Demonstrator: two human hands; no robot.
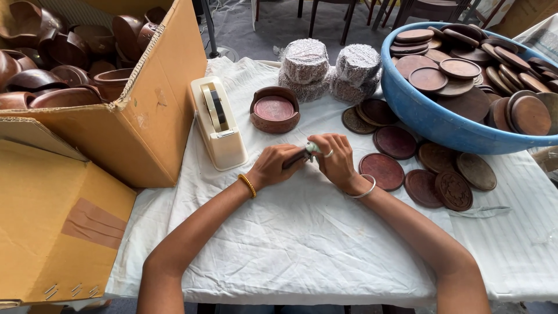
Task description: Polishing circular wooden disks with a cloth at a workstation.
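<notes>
- We take this for a small craft workshop or packing room for turned wooden goods.
- We see a cardboard box [125, 125] heaped with dark wooden bowls [55, 64].
- A blue plastic tub [433, 119] brims with round wooden lids [459, 68], and more carved discs [407, 166] lie on the table.
- A white cloth [302, 244] covers the worktable, with a cream tape dispenser [218, 125] standing on it.
- Two stacks wrapped in clear film [331, 70] sit behind, ready-packed.

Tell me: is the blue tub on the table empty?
No, the blue tub is heaped with round brown wooden lids, and more of them lie on the white cloth beside it.
</notes>
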